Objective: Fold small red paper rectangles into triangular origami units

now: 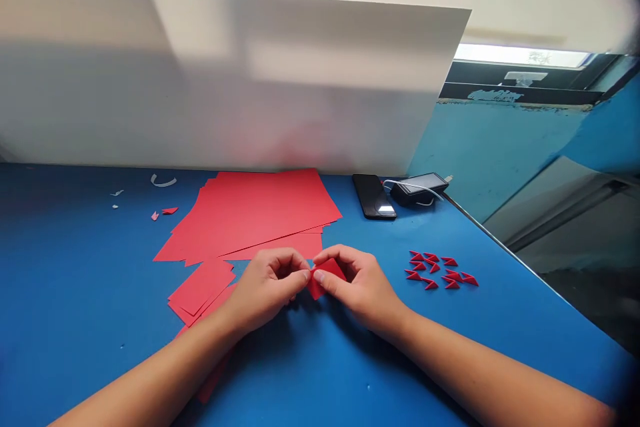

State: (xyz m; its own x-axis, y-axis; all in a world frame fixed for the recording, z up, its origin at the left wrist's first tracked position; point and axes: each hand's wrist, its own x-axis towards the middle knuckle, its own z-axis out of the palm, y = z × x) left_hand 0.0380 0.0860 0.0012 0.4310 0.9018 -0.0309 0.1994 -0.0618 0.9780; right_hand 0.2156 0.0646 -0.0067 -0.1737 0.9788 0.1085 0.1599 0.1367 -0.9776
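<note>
Between my two hands, just above the blue table (320,360), is a small piece of red paper (332,269). My left hand (273,280) pinches its left corner between thumb and fingers. From the other side my right hand (357,283) grips it, the thumb pressed on its face. Whether the paper is folded, I cannot tell for certain. Cut red paper pieces (203,290) lie in a loose pile beside my left hand, partly covered by my left forearm. Beyond my hands, larger red sheets (260,213) are spread in an uneven stack.
Several small folded red paper pieces (430,283) lie in a group at right. A black phone (374,197) and a dark device with a white cable (419,188) sit near the back edge. Paper scraps (163,181) lie at back left. A white board (215,87) stands behind.
</note>
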